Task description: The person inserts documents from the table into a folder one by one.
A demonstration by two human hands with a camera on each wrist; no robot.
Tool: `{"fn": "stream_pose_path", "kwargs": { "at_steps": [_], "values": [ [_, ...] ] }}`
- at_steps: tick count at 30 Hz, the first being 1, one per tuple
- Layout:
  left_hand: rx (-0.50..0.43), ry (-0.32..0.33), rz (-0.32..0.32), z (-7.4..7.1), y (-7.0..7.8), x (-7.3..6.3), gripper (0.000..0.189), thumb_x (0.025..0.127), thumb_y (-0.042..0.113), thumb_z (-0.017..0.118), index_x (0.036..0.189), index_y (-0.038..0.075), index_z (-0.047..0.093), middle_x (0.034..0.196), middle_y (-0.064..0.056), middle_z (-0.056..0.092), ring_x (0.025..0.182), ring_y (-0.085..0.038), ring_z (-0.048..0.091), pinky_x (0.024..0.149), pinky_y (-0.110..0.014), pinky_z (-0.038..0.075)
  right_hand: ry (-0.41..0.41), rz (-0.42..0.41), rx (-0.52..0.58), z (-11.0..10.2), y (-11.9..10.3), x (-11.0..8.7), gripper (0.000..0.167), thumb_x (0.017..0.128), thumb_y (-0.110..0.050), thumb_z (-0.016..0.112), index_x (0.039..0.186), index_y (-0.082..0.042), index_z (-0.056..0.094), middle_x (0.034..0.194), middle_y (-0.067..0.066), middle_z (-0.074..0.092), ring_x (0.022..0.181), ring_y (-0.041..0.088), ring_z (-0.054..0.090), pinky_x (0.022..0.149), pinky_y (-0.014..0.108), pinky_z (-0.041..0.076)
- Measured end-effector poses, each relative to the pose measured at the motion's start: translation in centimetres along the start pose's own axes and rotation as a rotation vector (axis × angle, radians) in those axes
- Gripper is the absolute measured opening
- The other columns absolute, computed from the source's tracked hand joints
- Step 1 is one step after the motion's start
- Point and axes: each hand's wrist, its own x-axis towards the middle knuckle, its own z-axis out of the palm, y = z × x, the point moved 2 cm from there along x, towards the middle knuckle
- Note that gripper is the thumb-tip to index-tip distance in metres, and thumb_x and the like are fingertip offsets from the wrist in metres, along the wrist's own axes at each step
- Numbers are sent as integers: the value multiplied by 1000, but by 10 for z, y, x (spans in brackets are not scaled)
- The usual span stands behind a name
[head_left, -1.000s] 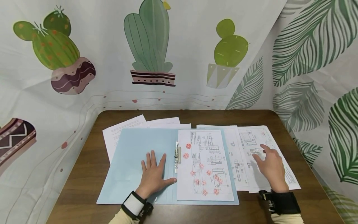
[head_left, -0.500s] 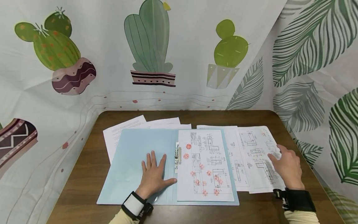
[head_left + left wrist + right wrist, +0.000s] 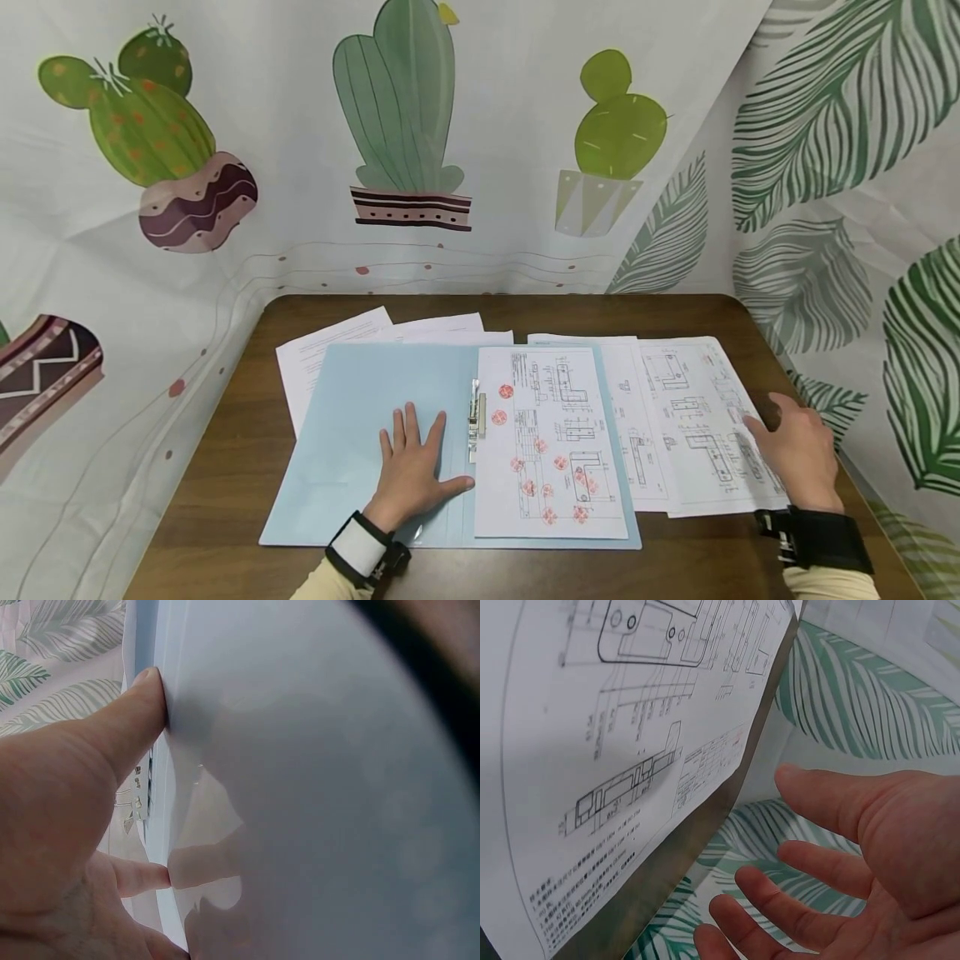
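A light-blue folder [image 3: 360, 379] lies open on the table, a metal clip [image 3: 474, 421] along its spine. My left hand [image 3: 408, 479] rests spread on its left cover; in the left wrist view the thumb [image 3: 139, 712] and fingertips touch the glossy cover [image 3: 337, 772]. On the folder's right side lies a technical drawing [image 3: 551, 442] with red stamps. Farther right, loose drawing sheets [image 3: 701, 408] overlap each other. My right hand [image 3: 798, 450] is at their right edge, holding nothing. In the right wrist view its relaxed fingers [image 3: 787, 907] are apart from the sheet [image 3: 645, 855].
Several printed white pages [image 3: 330, 350] stick out from behind the folder's upper left. The brown wooden table [image 3: 217, 467] ends close beyond my right hand. A white cloth [image 3: 510, 125] printed with cacti and leaves hangs behind and beside it.
My right hand has moved right across the loose drawings to their outer edge, uncovering more of the top sheet. My left hand and the folder have stayed in place.
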Motion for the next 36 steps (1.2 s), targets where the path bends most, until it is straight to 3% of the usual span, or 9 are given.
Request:
{"fn": "stream_pose_path", "kwargs": {
  "at_steps": [16, 26, 36],
  "values": [
    [5, -16, -11, 0, 0, 0, 110, 69, 62, 87, 152, 3, 47, 161, -40, 16, 149, -60, 9, 111, -79, 11, -61, 47, -2, 2, 4, 7, 63, 96, -14, 66, 145, 16, 39, 130, 48, 40, 115, 67, 39, 89, 77, 35],
    [9, -20, -14, 1, 0, 1, 111, 69, 63, 87, 153, 4, 46, 162, -39, 16, 150, -60, 8, 111, -79, 11, -146, 95, -14, 11, 6, 9, 73, 96, -18, 67, 151, 12, 31, 134, 49, 37, 113, 68, 39, 83, 76, 38],
    [11, -18, -10, 1, 0, 1, 111, 69, 64, 87, 153, 4, 47, 161, -39, 16, 149, -60, 8, 111, -79, 11, -211, 94, -20, 22, 11, 7, 82, 94, -27, 71, 154, 9, 27, 122, 44, 44, 100, 62, 42, 75, 68, 37]
  ]
}}
